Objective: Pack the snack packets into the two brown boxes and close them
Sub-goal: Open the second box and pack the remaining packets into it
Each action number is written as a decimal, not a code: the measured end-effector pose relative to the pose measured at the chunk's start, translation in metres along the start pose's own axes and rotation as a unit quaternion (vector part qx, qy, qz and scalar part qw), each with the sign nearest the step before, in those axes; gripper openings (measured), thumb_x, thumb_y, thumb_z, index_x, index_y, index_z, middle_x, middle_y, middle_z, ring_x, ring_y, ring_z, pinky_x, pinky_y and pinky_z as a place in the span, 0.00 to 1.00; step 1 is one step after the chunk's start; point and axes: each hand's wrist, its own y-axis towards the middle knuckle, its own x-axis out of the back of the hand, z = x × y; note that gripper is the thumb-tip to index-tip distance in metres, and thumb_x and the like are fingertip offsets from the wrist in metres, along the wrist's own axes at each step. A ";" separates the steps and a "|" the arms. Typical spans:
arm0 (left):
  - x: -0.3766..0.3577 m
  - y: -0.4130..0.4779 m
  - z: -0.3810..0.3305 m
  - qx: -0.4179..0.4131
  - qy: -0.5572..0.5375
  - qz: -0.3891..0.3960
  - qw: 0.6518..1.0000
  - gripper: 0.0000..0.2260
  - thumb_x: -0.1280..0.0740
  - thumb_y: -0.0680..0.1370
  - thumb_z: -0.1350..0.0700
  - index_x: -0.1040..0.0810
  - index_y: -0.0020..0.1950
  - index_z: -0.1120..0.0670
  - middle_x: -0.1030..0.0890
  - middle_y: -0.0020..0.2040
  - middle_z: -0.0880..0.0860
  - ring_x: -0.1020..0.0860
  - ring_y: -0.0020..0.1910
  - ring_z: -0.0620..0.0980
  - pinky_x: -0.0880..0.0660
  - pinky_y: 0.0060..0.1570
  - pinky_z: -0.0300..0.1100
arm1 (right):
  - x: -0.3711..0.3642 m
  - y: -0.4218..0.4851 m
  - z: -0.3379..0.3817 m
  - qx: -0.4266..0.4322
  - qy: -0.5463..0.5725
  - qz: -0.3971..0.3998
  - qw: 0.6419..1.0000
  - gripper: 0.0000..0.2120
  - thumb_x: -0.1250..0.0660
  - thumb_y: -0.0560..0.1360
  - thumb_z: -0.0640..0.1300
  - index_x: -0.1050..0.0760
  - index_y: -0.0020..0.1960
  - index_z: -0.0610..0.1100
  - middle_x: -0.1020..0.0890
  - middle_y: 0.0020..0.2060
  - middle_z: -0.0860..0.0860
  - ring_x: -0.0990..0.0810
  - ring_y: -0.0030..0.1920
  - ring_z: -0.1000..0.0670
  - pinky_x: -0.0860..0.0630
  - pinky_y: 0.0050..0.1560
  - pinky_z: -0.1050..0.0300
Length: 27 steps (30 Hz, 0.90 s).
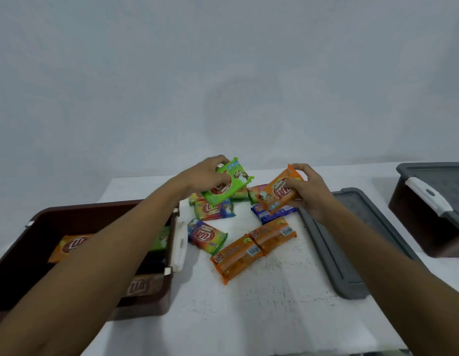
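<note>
My left hand (205,176) grips a green snack packet (229,185) lifted above the pile. An orange packet (277,192) is held up by my right hand (309,188). Several more packets lie on the white table, among them a multicoloured one (206,235), two orange ones (236,258) (273,233) and a blue one (264,214). The open brown box (99,214) at the left holds an orange packet (69,246) and others partly hidden by my left arm. A second brown box (428,227) with its grey lid on stands at the far right.
A loose grey lid (351,247) lies flat on the table to the right of the pile. The open box has a white latch (179,237) on its right wall. A plain pale wall rises behind the white table (261,304).
</note>
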 end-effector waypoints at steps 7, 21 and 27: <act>0.064 -0.053 0.038 0.005 -0.034 0.005 0.999 0.09 0.36 0.80 0.47 0.21 0.51 0.52 0.16 0.47 0.54 0.16 0.42 0.50 0.23 0.41 0.43 | -0.070 -0.030 0.028 0.013 -0.019 0.076 0.997 0.08 0.29 0.73 0.35 0.27 0.46 0.44 0.17 0.44 0.40 0.14 0.43 0.42 0.16 0.37 0.47; 0.172 -0.142 0.163 0.003 0.158 0.111 0.981 0.27 0.20 0.66 0.50 0.32 0.58 0.47 0.18 0.46 0.48 0.18 0.39 0.46 0.22 0.39 0.41 | -0.229 -0.085 0.042 0.102 -0.206 0.192 0.954 0.15 0.30 0.73 0.36 0.28 0.57 0.44 0.16 0.43 0.44 0.15 0.43 0.46 0.18 0.43 0.52; 0.167 -0.152 0.181 -0.069 0.223 0.107 0.966 0.31 0.19 0.63 0.51 0.37 0.54 0.47 0.20 0.42 0.49 0.21 0.34 0.43 0.26 0.33 0.39 | -0.256 -0.093 0.044 0.149 -0.288 0.283 0.902 0.08 0.28 0.74 0.38 0.20 0.51 0.49 0.15 0.46 0.43 0.15 0.47 0.46 0.17 0.48 0.50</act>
